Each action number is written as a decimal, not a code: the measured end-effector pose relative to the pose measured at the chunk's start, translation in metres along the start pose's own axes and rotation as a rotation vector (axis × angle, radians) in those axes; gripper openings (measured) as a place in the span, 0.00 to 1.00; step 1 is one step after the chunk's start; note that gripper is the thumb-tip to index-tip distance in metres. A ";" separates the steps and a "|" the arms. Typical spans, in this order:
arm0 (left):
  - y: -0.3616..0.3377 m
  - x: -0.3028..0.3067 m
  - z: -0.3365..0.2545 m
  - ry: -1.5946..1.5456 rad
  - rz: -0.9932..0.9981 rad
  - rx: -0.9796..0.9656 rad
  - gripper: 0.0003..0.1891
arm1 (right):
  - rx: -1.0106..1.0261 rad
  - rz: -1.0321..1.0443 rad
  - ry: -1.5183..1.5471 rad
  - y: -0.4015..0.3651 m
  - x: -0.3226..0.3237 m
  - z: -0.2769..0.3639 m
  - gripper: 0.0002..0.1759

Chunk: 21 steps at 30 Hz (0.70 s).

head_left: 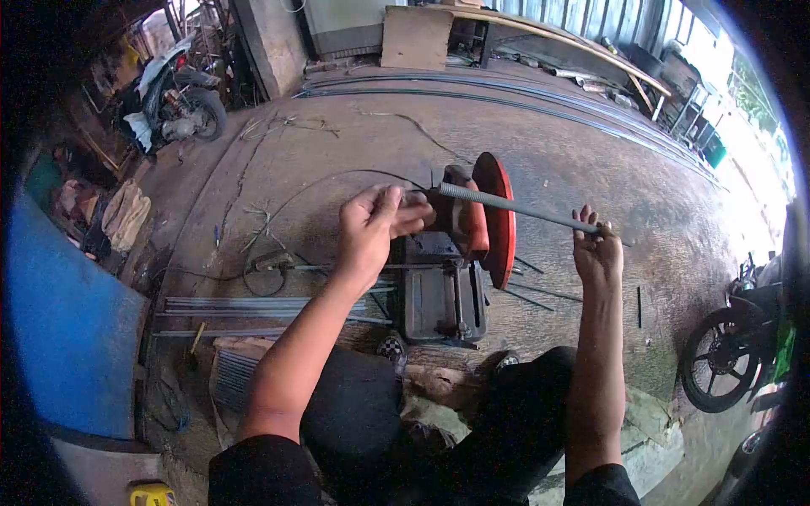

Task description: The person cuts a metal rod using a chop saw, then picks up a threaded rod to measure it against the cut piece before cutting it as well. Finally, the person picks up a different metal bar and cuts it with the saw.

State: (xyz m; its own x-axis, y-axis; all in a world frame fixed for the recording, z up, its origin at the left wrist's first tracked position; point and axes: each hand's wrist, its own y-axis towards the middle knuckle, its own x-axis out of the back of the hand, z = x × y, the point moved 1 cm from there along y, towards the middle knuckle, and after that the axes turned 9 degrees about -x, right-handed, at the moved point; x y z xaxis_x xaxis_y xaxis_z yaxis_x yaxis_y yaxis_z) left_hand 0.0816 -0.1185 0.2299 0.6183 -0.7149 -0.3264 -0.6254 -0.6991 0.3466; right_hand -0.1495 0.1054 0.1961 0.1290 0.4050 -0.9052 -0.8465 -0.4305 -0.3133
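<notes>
My right hand [599, 249] holds a long grey metal rod [523, 207] near its far right end, with the palm turned up. The rod's left end carries a screw thread and points toward my left hand [371, 221]. That hand is raised short of the threaded end, its fingers apart and slightly blurred. Just beyond its fingertips is something dark that I cannot make out. Below and behind the rod stands a cut-off saw [445, 304] with a red round guard [504, 223]. The saw's grey base sits on the floor in front of my feet.
Several metal rods [236, 305] lie on the floor left of the saw. Long bars [472, 91] stretch across the back. A motorcycle [181, 110] is at the back left, and another vehicle's wheel [717, 358] at right. A yellow tape measure [152, 494] lies bottom left.
</notes>
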 end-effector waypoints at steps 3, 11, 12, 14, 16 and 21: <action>-0.003 0.003 -0.004 0.068 0.099 0.106 0.13 | -0.009 0.020 0.016 -0.003 -0.005 -0.002 0.26; -0.010 -0.013 -0.008 -0.197 0.140 -0.022 0.14 | 0.154 0.029 -0.093 -0.023 -0.018 -0.009 0.28; -0.011 -0.014 -0.009 -0.209 0.163 -0.031 0.14 | 0.169 0.050 -0.127 -0.024 -0.018 -0.009 0.27; -0.013 -0.014 -0.011 -0.173 0.155 -0.030 0.14 | 0.181 0.071 -0.163 -0.028 -0.022 -0.011 0.26; -0.015 -0.014 -0.011 -0.136 0.146 -0.031 0.13 | 0.237 0.044 -0.188 -0.035 -0.029 -0.014 0.25; -0.016 -0.014 -0.011 -0.072 0.036 -0.137 0.12 | 0.298 0.188 -0.297 -0.053 -0.038 -0.012 0.28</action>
State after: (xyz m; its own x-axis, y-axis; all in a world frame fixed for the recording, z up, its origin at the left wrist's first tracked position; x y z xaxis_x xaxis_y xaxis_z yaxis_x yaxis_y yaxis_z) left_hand 0.0884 -0.0973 0.2383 0.5578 -0.7416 -0.3727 -0.5725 -0.6689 0.4742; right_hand -0.1038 0.1029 0.2436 -0.1577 0.5743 -0.8033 -0.9584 -0.2851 -0.0157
